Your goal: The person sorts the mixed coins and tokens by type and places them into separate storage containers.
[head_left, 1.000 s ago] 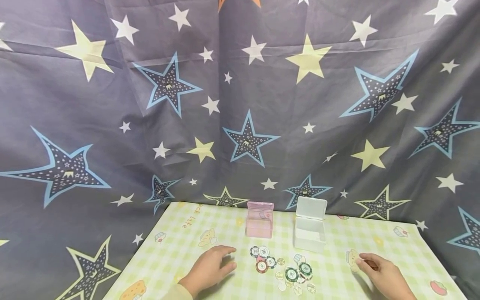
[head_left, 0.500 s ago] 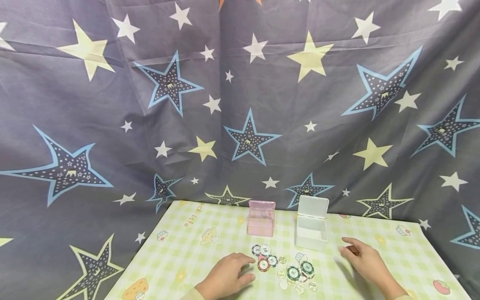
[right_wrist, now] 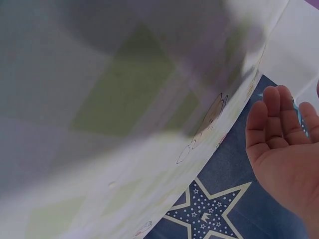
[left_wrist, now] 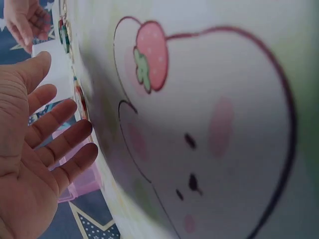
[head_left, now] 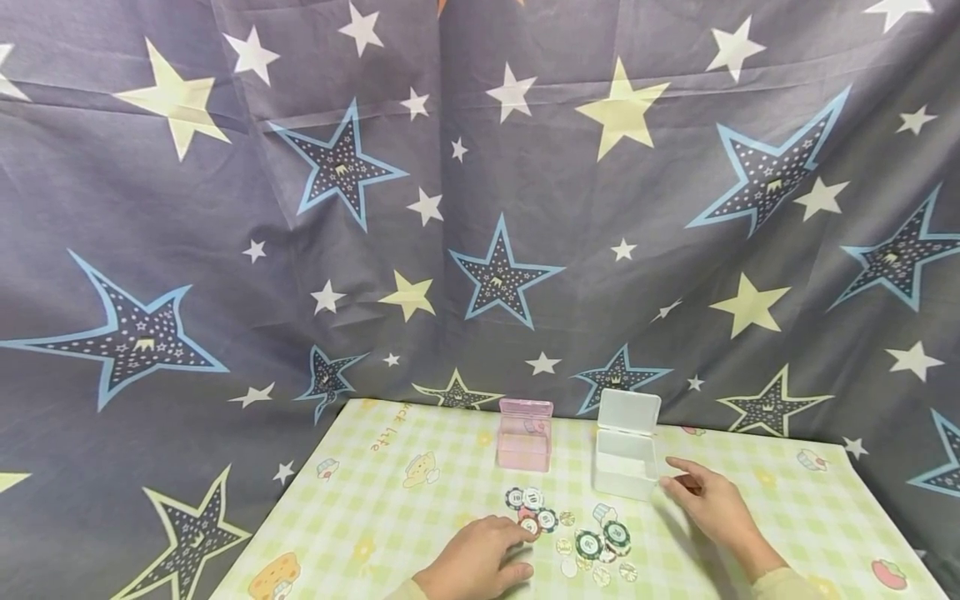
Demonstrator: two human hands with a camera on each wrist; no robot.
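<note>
My left hand (head_left: 480,557) is low over the table, fingers loosely extended and holding nothing. Its fingertips are at a red poker chip (head_left: 529,524) and partly cover it; whether they touch is unclear. Dark blue and white chips (head_left: 533,498) lie just beyond. Further right are green chips (head_left: 588,545) among several small gold-coloured coins (head_left: 602,575). My right hand (head_left: 712,504) hovers beside the right wall of a white lidded box (head_left: 625,483), its palm bare in the right wrist view. Left of that box stands a pink see-through box (head_left: 524,455), lid raised too.
A green checked cloth with cartoon prints covers the table (head_left: 442,500). Behind its back edge hangs a dark curtain (head_left: 405,233) with stars. Both boxes stand near that edge, their raised lids toward the curtain.
My left hand has moved right to the red chip. The right hand has come left and away from me, up to the white box. Chips and boxes stay put.
</note>
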